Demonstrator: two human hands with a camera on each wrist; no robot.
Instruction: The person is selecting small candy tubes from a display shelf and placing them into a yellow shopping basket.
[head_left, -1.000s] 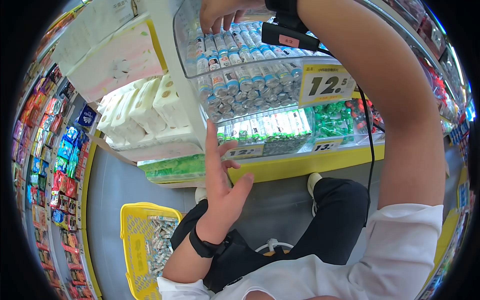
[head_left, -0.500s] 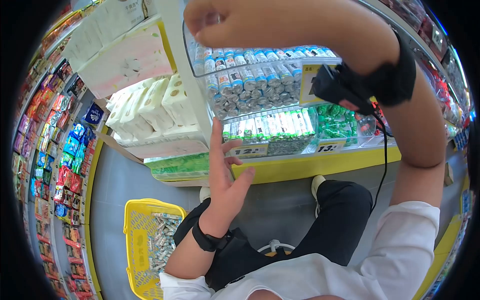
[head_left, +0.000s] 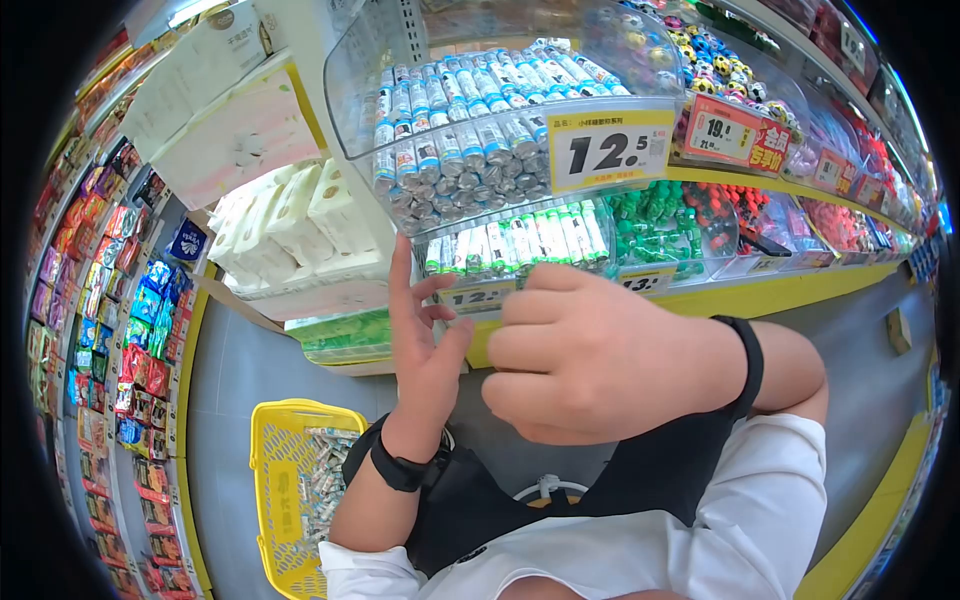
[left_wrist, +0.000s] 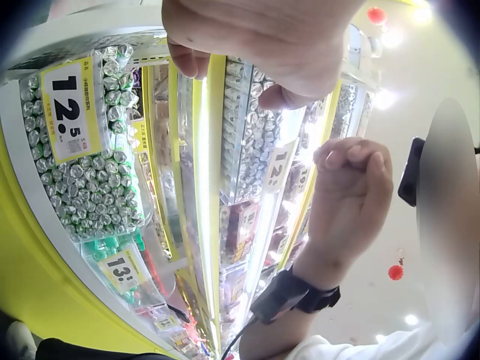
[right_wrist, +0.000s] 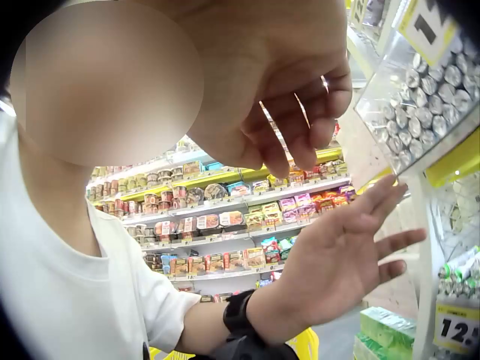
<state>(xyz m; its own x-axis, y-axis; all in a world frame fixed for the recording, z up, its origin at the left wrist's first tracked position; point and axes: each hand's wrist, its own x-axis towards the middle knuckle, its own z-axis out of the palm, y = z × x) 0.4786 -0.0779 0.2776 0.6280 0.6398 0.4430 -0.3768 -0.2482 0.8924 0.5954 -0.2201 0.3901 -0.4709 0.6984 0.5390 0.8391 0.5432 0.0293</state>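
A clear bin (head_left: pixel 348 75) on the shelf holds many small rolls (head_left: pixel 460 150) in blue-and-white wrappers with silver foil ends. In the head view, my left hand (head_left: pixel 425 355) is raised below its left corner, the index finger straight and its tip right at that corner. Between those fingers there is nothing. My right hand (head_left: pixel 600 365) hovers in front of the lower shelf, back upward. In the left wrist view, the palm of my right hand (left_wrist: pixel 346 199) shows with fingers loosely curled and nothing in it.
Underneath is another bin of green-and-white rolls (head_left: pixel 520 245), then green packets (head_left: pixel 650 230). White tissue packs (head_left: pixel 290 225) fill the shelf at left. A yellow basket (head_left: pixel 264 470) with more rolls stands on the floor. A price card (head_left: pixel 610 150) hangs on the upper bin.
My right hand has come out of the upper bin, lifted above it, then moved down and toward me. The left hand has stayed at the bin's corner.
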